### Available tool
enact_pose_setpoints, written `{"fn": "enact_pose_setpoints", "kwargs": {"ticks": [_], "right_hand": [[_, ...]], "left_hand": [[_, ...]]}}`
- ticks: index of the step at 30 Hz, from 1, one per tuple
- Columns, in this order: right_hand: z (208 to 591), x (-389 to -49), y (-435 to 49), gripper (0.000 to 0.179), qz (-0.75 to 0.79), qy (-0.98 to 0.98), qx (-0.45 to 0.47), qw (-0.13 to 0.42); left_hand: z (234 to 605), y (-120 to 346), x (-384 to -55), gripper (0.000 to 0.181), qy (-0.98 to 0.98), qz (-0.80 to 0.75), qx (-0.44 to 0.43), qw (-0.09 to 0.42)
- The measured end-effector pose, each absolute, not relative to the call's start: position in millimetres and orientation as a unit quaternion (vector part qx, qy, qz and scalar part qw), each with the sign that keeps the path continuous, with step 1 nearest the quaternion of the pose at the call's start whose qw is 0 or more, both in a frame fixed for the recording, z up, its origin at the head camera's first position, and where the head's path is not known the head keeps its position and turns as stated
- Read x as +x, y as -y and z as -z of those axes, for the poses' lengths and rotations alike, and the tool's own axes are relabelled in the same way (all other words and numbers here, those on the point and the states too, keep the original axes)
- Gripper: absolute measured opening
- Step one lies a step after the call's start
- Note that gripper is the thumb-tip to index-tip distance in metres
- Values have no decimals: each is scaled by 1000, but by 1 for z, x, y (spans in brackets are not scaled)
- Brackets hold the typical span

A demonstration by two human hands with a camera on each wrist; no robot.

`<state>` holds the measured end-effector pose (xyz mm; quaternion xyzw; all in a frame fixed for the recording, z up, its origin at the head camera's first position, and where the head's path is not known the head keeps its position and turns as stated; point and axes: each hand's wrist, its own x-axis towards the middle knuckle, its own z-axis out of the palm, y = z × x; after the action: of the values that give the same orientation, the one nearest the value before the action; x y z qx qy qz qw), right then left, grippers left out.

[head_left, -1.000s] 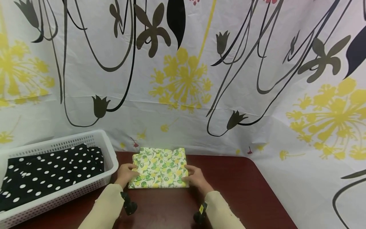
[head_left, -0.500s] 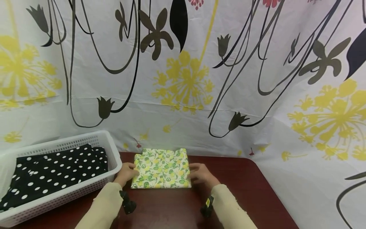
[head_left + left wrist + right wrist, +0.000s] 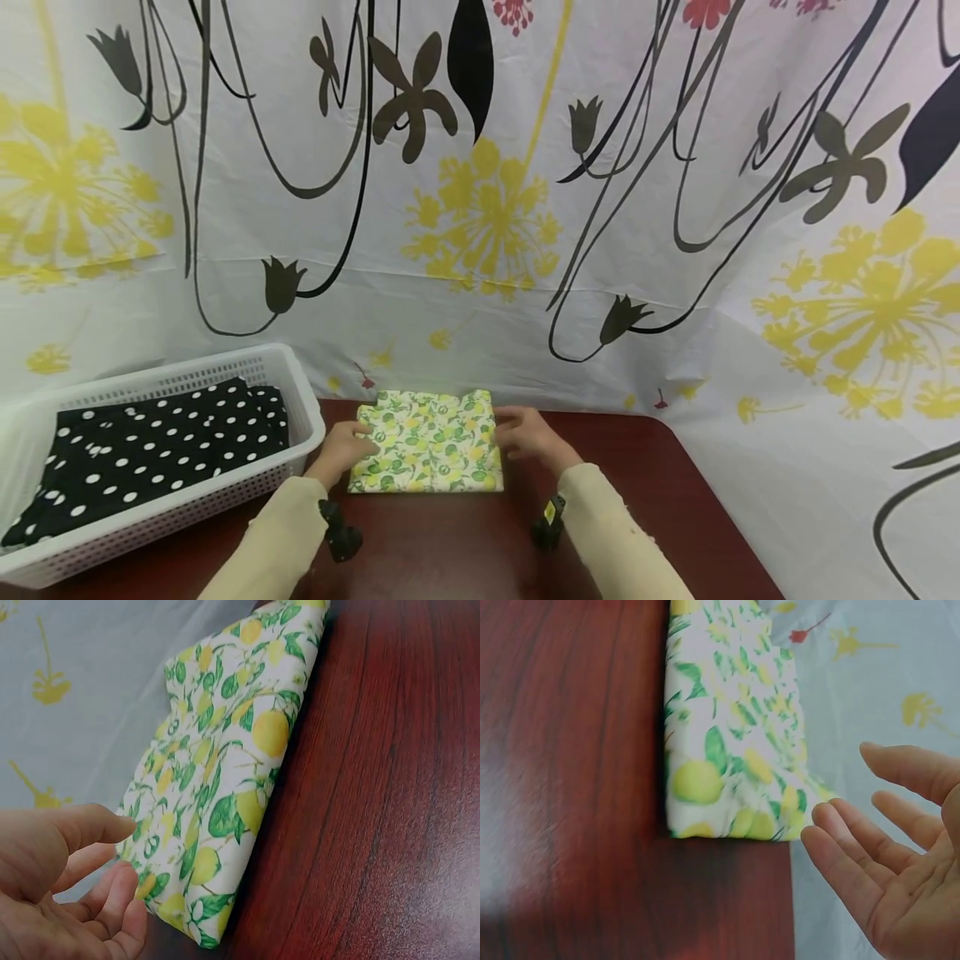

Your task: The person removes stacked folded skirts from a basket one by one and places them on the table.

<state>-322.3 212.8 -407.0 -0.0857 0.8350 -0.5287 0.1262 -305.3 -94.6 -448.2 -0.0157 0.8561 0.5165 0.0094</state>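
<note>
Folded lemon-print cloth (image 3: 431,446): lay flat on dark red wood-grain table (image 3: 435,542), between two hands, far edge near floral-print sheet (image 3: 480,333). Left hand (image 3: 345,450): was at cloth's left edge, fingers loosely bent, grasping nothing; contact unclear. Right hand (image 3: 528,437): was just beside cloth's right edge, fingers extended, thumb apart, grip released. White perforated plastic basket (image 3: 306,408): stood beyond left hand's outer side; contained black polka-dot fabric (image 3: 172,442).

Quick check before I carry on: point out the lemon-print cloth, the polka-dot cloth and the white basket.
Lemon-print cloth (image 3: 427,443): head view, middle of its top face.
Polka-dot cloth (image 3: 165,446): head view, middle of its visible surface.
White basket (image 3: 180,510): head view, near side wall.
</note>
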Motion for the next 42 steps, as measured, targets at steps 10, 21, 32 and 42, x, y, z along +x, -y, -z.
{"fn": "enact_pose_setpoints", "kwargs": {"ticks": [10, 21, 32, 42], "right_hand": [[385, -332, -188, 56, 511, -840, -117, 139], [357, -339, -154, 54, 523, -829, -134, 145], [337, -344, -119, 53, 507, -832, -172, 145], [325, -346, -81, 52, 499, -831, -196, 148]], "left_hand": [[419, 91, -296, 41, -833, -553, 5, 33], [394, 108, -297, 43, -817, -577, 10, 9], [359, 147, -289, 45, -801, -598, -8, 22], [344, 191, -278, 52, -817, -575, -27, 6]]}}
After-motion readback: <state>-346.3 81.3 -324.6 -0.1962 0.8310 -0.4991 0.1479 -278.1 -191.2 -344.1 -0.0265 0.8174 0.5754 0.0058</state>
